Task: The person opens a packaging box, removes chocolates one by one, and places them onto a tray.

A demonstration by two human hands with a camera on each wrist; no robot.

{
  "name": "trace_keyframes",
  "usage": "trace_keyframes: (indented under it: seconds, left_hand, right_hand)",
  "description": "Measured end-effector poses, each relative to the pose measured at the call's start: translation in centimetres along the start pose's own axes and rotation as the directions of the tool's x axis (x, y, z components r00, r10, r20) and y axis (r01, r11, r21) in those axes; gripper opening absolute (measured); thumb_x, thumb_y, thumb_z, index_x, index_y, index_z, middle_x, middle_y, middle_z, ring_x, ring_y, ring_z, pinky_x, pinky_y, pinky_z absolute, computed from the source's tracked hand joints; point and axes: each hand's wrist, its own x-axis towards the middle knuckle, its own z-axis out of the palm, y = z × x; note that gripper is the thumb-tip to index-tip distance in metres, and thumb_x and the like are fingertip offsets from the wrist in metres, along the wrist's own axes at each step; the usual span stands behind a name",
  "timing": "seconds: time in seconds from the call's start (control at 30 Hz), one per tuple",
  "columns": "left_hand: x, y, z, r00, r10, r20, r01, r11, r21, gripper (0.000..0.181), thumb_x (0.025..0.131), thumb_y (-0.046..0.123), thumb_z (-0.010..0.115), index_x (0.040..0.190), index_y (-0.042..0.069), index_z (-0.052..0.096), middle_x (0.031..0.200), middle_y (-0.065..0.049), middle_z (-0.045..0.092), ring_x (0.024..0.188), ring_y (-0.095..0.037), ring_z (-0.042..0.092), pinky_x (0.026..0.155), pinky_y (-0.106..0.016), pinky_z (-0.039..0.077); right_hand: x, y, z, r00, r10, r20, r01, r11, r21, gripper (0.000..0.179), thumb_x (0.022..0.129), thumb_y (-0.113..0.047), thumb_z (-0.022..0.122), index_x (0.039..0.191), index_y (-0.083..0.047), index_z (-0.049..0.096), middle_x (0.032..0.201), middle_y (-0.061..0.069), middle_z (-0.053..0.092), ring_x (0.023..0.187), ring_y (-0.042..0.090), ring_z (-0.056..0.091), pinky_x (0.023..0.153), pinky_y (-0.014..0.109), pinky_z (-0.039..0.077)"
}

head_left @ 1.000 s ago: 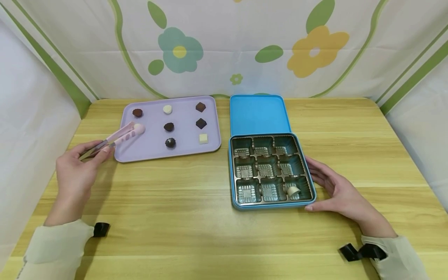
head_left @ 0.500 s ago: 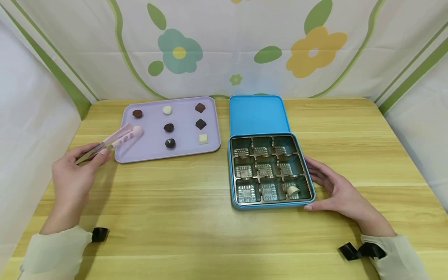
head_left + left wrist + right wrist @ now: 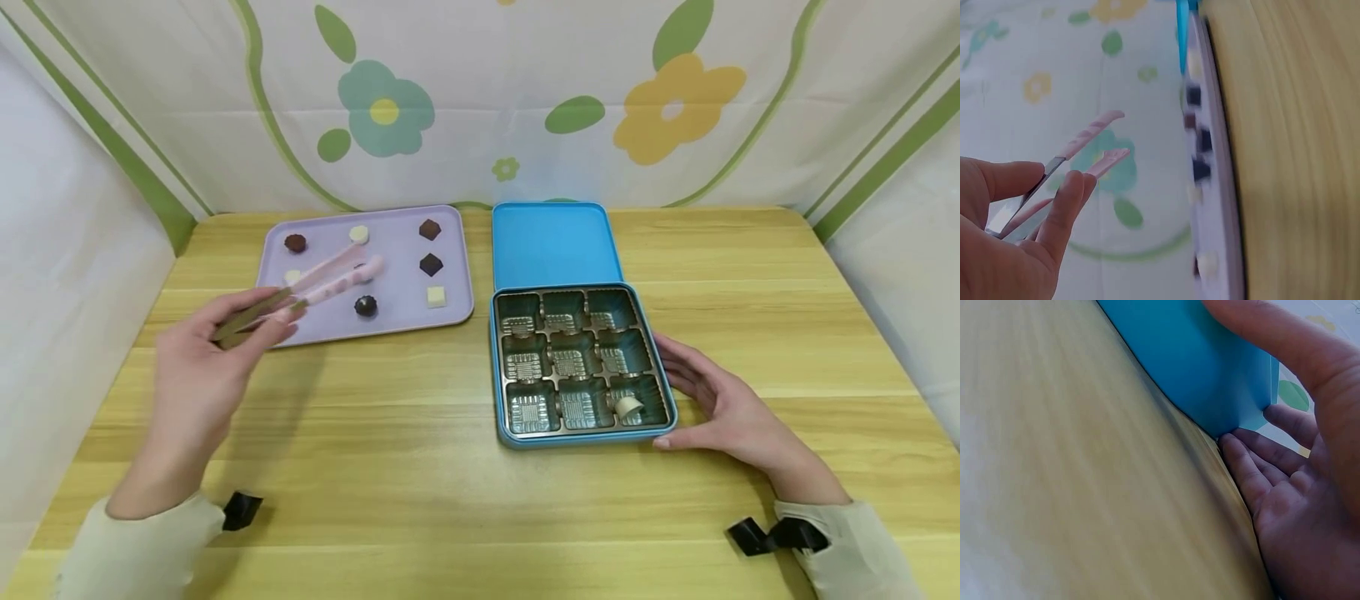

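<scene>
My left hand (image 3: 198, 375) holds tongs (image 3: 1063, 156) with pink tips and metal handles. Their two tips stand apart over the lilac tray (image 3: 322, 329), with nothing seen between them. Below the tips, the middle dark chocolate is mostly hidden. A white chocolate (image 3: 292, 276) lies near the handles, and a round dark chocolate (image 3: 365, 306) just in front of the tips. At the right, my right hand (image 3: 731, 421) grips the front right corner of a blue tin (image 3: 1179, 356), thumb on one side and fingers on another. One pale chocolate (image 3: 628, 407) sits tilted in its front right compartment.
The tin's lid (image 3: 555, 242) lies folded back behind it. Other chocolates on the tray include a brown one (image 3: 296, 242), a white one (image 3: 359, 234), a brown diamond (image 3: 430, 229), a dark diamond (image 3: 431, 264) and a white square (image 3: 436, 297). A patterned curtain (image 3: 465, 83) hangs behind the table.
My left hand and the tongs have moved right, from the white chocolate at the tray's left to above its middle. That white chocolate stays on the tray. The right hand has not moved.
</scene>
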Motion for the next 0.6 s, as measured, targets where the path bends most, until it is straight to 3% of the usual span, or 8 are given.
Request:
trace_keyframes:
  seconds: [0.07,0.17,0.23,0.3,0.37,0.53,0.6]
  left_hand:
    - [-0.5,0.7,2.0,0.997,0.015,0.074,-0.026,0.989,0.146,0.032,0.097,0.000,0.079,0.128,-0.003,0.074,0.114,0.003,0.083,0.099,-0.006,0.081,0.086,-0.021,0.065]
    - [-1.1,1.6,4.9,0.980,0.023,0.197,-0.083,0.949,0.303,0.030,0.099,0.005,0.078,0.128,0.003,0.075,0.119,0.003,0.082,0.106,-0.004,0.078,0.088,-0.021,0.065]
    - [-1.4,2.1,6.8,0.959,0.023,0.281,-0.132,0.918,0.375,0.028,0.100,0.009,0.078,0.128,0.010,0.076,0.120,0.002,0.081,0.107,-0.004,0.078,0.087,-0.021,0.066]
    - [-1.5,2.4,8.6,0.924,0.033,0.380,-0.183,0.912,0.366,0.029,0.100,0.007,0.078,0.128,0.010,0.076,0.121,-0.004,0.081,0.106,-0.007,0.078,0.087,-0.023,0.066]
    - [-1.8,2.5,10.5,0.875,0.045,0.482,-0.245,0.900,0.359,0.029,0.099,0.007,0.078,0.128,0.010,0.076,0.120,-0.004,0.082,0.104,-0.009,0.079,0.087,-0.024,0.066]
    - [-2.4,2.9,15.0,0.709,0.079,0.701,-0.361,0.894,0.264,0.027,0.099,0.005,0.076,0.126,0.004,0.075,0.115,-0.007,0.082,0.104,-0.013,0.079,0.095,-0.025,0.065]
    - [-2.6,3.0,16.4,0.652,0.070,0.755,-0.388,0.886,0.253,0.026,0.100,0.006,0.076,0.127,0.003,0.074,0.116,-0.008,0.081,0.105,-0.013,0.079,0.096,-0.023,0.064]
  right_hand:
    - [0.0,0.0,0.0,1.000,0.007,-0.003,-0.007,1.000,-0.001,0.122,0.074,0.011,0.093,0.172,-0.016,0.025,0.171,-0.007,0.040,0.144,-0.008,0.049,0.114,0.004,0.041]
    - [-0.1,0.0,-0.1,1.000,0.010,-0.003,-0.010,1.000,-0.002,0.121,0.075,0.010,0.093,0.172,-0.017,0.026,0.171,-0.005,0.039,0.144,-0.008,0.048,0.115,0.005,0.041]
    - [-0.1,0.1,-0.1,1.000,0.007,-0.001,-0.007,1.000,-0.001,0.121,0.075,0.011,0.093,0.172,-0.016,0.026,0.171,-0.005,0.039,0.144,-0.008,0.048,0.115,0.005,0.040]
    - [-0.1,0.1,-0.2,1.000,0.003,-0.001,-0.003,1.000,-0.002,0.121,0.075,0.011,0.093,0.172,-0.015,0.026,0.171,-0.005,0.040,0.144,-0.008,0.048,0.116,0.005,0.040]
    - [0.0,0.2,-0.2,1.000,0.001,-0.002,-0.001,1.000,0.002,0.121,0.074,0.011,0.093,0.172,-0.014,0.027,0.170,-0.004,0.041,0.144,-0.007,0.048,0.116,0.005,0.040]
    - [0.1,0.3,-0.1,1.000,-0.002,-0.003,0.002,1.000,0.010,0.121,0.073,0.011,0.094,0.171,-0.014,0.028,0.170,-0.002,0.041,0.145,-0.005,0.049,0.117,0.006,0.040]
    - [0.0,0.3,-0.1,1.000,0.000,-0.006,0.000,1.000,0.011,0.121,0.073,0.010,0.094,0.171,-0.013,0.028,0.170,-0.003,0.042,0.144,-0.006,0.049,0.117,0.006,0.040]
